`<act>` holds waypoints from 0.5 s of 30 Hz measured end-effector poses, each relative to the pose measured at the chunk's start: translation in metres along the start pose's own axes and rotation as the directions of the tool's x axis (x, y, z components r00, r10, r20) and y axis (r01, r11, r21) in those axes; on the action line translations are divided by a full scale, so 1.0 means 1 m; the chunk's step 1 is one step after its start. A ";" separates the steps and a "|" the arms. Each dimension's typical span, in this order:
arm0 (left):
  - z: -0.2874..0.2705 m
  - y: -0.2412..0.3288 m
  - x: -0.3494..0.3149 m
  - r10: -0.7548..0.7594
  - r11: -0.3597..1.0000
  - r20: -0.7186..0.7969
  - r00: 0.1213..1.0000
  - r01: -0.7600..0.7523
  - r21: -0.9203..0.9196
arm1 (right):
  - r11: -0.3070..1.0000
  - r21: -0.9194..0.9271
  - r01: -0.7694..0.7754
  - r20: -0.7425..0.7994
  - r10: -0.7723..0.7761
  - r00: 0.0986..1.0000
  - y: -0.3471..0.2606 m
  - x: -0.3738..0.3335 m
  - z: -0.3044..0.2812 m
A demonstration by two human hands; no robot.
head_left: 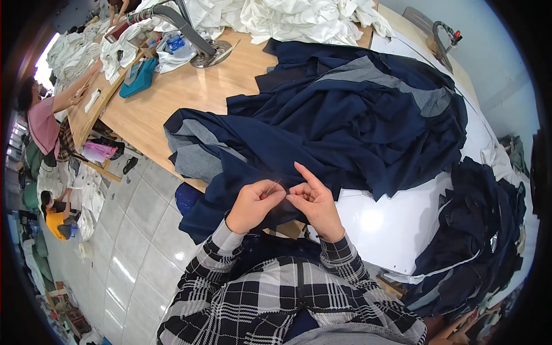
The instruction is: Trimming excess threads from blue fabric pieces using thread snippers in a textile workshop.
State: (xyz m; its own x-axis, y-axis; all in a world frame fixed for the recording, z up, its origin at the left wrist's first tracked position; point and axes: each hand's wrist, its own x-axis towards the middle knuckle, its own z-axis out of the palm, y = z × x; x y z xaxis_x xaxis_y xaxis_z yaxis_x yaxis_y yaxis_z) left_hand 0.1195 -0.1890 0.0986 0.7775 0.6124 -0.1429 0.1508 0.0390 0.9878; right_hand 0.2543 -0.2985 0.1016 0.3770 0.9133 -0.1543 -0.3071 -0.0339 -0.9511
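Navy cloth (pixel 345 126) lies in a broad, rumpled heap across the table (pixel 178 103) in front of me, its near end hanging over the edge toward my body. Grey pieces (pixel 198 164) show among its folds at the left and far right. I have both hands up over that near end, fingertips almost meeting.

My left hand (pixel 250 204) is curled narrow, thumb and forefinger drawn together in a pinch. My right hand (pixel 319 210) is half closed: the thumb meets a bent finger, while the forefinger points up and away, touching nothing. Something thin may run between my fingertips, but it is too fine and blurred for me to tell what it is. I cannot tell whether either hand touches the cloth below.

Right of my hands is a bare stretch of white surface (pixel 368 221), with another dark heap (pixel 471 224) beyond it.
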 end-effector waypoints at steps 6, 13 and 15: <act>-0.007 0.011 0.004 -0.303 0.913 0.135 0.943 0.328 -0.244 | 0.996 0.053 -0.071 0.123 0.064 0.990 -0.006 0.003 -0.008; -0.011 -0.006 0.006 -0.337 0.846 0.235 0.912 0.403 -0.349 | 0.961 0.219 -0.169 0.242 0.114 0.964 0.000 0.009 -0.018; -0.012 -0.007 0.007 -0.361 0.772 0.294 0.885 0.461 -0.439 | 0.961 0.229 -0.152 0.216 0.102 0.971 0.003 0.010 -0.018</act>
State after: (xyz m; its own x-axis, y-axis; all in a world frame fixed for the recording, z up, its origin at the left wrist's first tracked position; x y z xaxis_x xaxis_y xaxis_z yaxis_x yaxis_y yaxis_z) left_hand 0.1168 -0.1751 0.0918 0.8132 0.2957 -0.5013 0.2066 0.6587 0.7235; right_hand 0.2727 -0.2968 0.0924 0.1461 0.9710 -0.1890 -0.5529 -0.0783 -0.8296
